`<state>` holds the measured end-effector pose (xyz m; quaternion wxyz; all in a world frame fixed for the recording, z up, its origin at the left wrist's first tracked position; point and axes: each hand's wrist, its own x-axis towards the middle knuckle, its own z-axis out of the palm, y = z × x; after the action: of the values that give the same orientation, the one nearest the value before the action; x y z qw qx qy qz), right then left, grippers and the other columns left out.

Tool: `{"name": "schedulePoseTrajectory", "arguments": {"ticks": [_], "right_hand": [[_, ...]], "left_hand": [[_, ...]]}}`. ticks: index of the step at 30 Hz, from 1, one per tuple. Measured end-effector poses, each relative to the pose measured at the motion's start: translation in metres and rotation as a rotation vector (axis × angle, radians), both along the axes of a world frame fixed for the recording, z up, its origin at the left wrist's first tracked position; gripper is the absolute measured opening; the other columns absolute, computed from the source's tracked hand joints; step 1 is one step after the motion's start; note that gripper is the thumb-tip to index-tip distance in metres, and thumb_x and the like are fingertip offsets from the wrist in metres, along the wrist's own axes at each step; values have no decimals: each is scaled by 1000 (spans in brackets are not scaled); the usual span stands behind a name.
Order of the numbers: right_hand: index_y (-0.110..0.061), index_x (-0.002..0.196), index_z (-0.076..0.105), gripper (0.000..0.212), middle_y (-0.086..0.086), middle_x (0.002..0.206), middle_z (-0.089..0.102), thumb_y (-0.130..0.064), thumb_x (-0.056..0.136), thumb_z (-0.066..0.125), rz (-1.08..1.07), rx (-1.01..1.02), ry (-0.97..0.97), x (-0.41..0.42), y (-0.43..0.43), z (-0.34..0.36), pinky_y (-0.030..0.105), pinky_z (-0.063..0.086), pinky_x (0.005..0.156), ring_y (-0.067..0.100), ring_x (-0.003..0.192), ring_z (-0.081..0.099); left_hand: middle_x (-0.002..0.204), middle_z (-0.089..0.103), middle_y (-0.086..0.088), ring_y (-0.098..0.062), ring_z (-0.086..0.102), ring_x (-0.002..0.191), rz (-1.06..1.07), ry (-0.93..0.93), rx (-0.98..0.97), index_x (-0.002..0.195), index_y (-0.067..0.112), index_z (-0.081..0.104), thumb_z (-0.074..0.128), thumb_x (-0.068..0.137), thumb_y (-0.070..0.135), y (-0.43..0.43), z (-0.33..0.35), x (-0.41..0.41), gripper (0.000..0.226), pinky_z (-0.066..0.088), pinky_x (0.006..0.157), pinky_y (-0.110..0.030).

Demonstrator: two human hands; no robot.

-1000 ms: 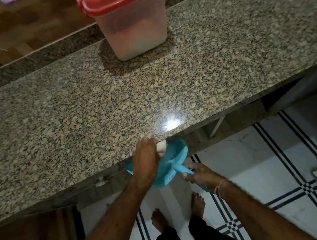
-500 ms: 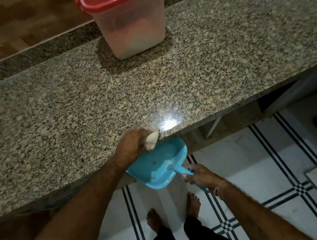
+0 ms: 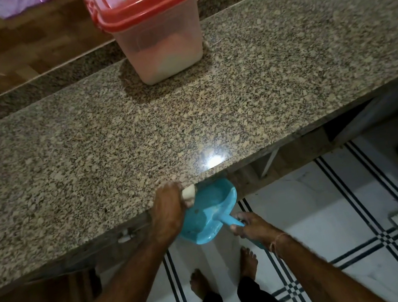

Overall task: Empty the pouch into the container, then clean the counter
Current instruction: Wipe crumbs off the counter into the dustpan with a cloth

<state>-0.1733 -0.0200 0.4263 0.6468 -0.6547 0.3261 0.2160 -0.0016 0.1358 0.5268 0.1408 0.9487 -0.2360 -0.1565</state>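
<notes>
Container [image 3: 151, 28]: stands upright at the far side of the counter [image 3: 285, 81], red lid [image 3: 144, 1] on and pale contents low inside; it sits well apart from the hands, so the sweeping cannot knock it
Pouch: not clearly shown; a purple sheet [image 3: 8, 4] at the far left edge may be it, I cannot tell
Left hand [image 3: 168, 212]: at the near edge of the counter, fingers curled round a pale wad [image 3: 189, 193], cloth or sponge, which pokes out to the right over the lip to push spill off the edge
Right hand [image 3: 253, 225]: below counter level, fingers wrapped round the handle [image 3: 231, 221] of a blue dustpan [image 3: 207, 214]
Dustpan position: held with its mouth tucked just under the counter edge, right beneath the wad, so whatever comes off the stone drops in rather than onto the tiled floor [image 3: 330, 208]
Dustpan contents: a pale dusting and a few dark specks
Step, as I judge it: emptying looks done; the cleaning is under way
Risk: a tilted pan would spill its load near the bare feet [image 3: 247, 260]
</notes>
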Motion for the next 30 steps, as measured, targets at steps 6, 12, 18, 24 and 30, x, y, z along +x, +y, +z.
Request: {"name": "schedulePoseTrajectory", "arguments": {"ticks": [6, 12, 18, 24, 30], "right_hand": [[-14, 115, 64, 17, -7, 87, 62, -15, 98, 64, 12, 18, -19, 6, 6, -5, 8, 44, 60, 2, 75, 55], [-11, 119, 66, 22, -2, 93, 63, -18, 99, 63, 87, -5, -2, 4, 10, -3, 12, 47, 66, 6, 80, 56], [-18, 116, 65, 17, 4, 103, 66, -23, 101, 60, 173, -20, 40, 3, 22, 7, 21, 51, 77, 11, 90, 59], [-19, 111, 67, 16, 2, 99, 69, -27, 97, 64, 320, -55, 58, 8, 59, 9, 29, 52, 81, 14, 89, 62], [-11, 115, 65, 20, 0, 89, 65, -21, 98, 64, 552, -85, 65, 6, 147, 10, 16, 50, 59, 9, 73, 59]], "left_hand": [[110, 66, -12, -25, 61, 96, 156, -110, -101, 114, 7, 66, 72, 89, 7, 8, -2, 30, 26, 53, 74, -38], [113, 71, -8, -22, 63, 94, 98, 93, -124, 118, 16, 74, 82, 81, 24, -15, -16, 37, 38, 45, 78, -29], [92, 66, 1, -18, 61, 83, 197, 139, -300, 102, 15, 75, 77, 80, 34, 8, -19, 13, 29, 37, 67, -25], [75, 68, 0, -12, 63, 69, 566, 137, -495, 82, 24, 74, 67, 77, 57, 112, -48, -54, 34, 42, 57, -22], [105, 75, -6, -29, 70, 101, 957, 204, -353, 103, 21, 79, 78, 76, 48, 224, -69, -111, 39, 51, 81, -33]]}}
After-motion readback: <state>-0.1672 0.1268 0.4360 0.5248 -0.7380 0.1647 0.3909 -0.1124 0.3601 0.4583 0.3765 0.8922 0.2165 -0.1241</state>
